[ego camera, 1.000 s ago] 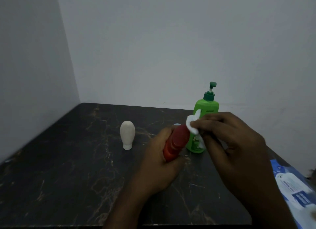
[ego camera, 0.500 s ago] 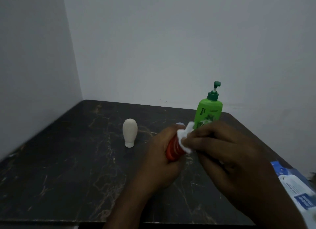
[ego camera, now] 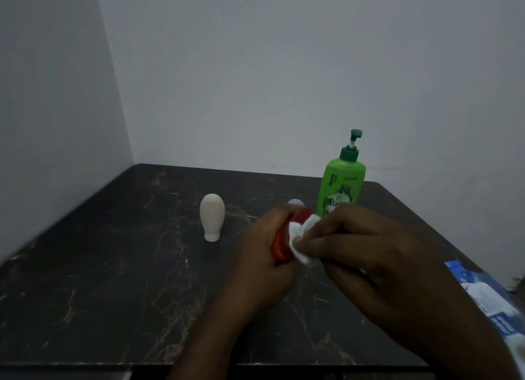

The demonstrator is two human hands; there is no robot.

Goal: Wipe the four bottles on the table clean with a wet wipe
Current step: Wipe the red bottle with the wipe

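1. A dark marble-patterned table (ego camera: 113,280) fills the lower scene, and both forearms come in over its near edge.
2. At the near right edge lies a blue and white pack of wipes (ego camera: 490,305), flat and partly cut off by the frame, well apart from the bottles.
3. The left hand (ego camera: 264,266) is near the middle of the table. Its fingers are curled round a red bottle (ego camera: 279,242), which it holds up off the surface, tilted with its far end leaning to the right.
4. The right hand (ego camera: 369,252) is just right of the left. Its fingers and thumb are bent and pinch a crumpled white wet wipe (ego camera: 300,237), which is pressed against the right side of the red bottle.
5. Left of the hands and a little farther off, a cream egg-shaped bottle (ego camera: 212,216) stands on its narrow end, apart from everything else.
6. Just beyond the left hand's knuckles a pale blue top (ego camera: 295,202) peeks out; the rest of it is hidden.
7. Farther right a green pump bottle (ego camera: 342,186) stands upright, its base hidden behind the right hand.
8. Beyond the table's far edge, plain grey walls (ego camera: 284,67) meet in a corner at the far left.
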